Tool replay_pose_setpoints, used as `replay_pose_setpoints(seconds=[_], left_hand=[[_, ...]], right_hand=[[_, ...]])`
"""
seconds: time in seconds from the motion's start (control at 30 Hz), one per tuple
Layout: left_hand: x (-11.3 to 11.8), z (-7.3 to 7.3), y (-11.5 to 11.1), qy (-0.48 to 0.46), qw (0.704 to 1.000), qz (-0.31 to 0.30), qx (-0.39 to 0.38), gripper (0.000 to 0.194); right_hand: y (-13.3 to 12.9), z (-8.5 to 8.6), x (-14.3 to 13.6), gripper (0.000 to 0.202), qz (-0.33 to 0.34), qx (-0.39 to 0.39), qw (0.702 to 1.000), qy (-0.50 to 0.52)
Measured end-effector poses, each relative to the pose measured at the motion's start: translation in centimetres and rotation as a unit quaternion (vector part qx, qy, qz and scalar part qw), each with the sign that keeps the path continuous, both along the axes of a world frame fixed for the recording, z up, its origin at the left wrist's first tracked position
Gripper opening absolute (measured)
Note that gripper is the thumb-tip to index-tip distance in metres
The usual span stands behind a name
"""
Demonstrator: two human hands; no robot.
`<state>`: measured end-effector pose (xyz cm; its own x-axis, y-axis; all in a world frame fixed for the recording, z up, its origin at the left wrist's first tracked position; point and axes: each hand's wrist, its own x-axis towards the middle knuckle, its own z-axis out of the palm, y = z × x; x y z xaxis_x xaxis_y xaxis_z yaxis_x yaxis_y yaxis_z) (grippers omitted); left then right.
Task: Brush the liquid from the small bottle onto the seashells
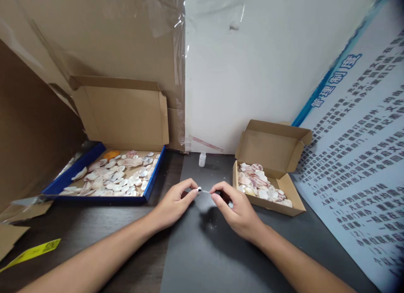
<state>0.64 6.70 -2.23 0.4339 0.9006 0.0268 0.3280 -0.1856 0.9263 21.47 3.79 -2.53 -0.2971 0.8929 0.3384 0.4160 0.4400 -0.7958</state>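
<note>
Both of my hands meet over the dark grey mat, fingertips a short way apart. Between thumb and forefinger, my left hand (pixel 178 200) pinches a small white piece (pixel 199 188) with a dark patch; it is too small to name. My right hand (pixel 235 209) is closed in a pinch too, with something dark partly hidden behind its fingers. A thin pale strip (pixel 205 191) spans the gap between the two hands; I cannot tell which hand holds it. Beyond them stands a small white bottle (pixel 202 159), upright on the mat.
Left, an open blue-sided box (pixel 147 191) holds many loose seashells (pixel 121 175). Right, a smaller open cardboard box (pixel 296 196) contains more shells (pixel 257 181). A yellow tag (pixel 34 252) lies near left. Cardboard and white panels rise behind; a printed sheet (pixel 356 150) leans at right.
</note>
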Motion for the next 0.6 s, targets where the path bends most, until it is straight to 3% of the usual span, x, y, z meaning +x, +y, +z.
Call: replay_pose_setpoints(seconds=[0.23, 0.6], left_hand=[[0.2, -0.05, 0.35, 0.015, 0.998, 0.016, 0.059, 0.024], [-0.05, -0.21, 0.55, -0.032, 0.998, 0.038, 0.036, 0.022]], right_hand=[[0.14, 0.05, 0.04, 0.018, -0.02, 0.0, 1.0, -0.001], [-0.09, 0.06, 0.06, 0.021, 0.018, -0.011, 1.0, 0.015]])
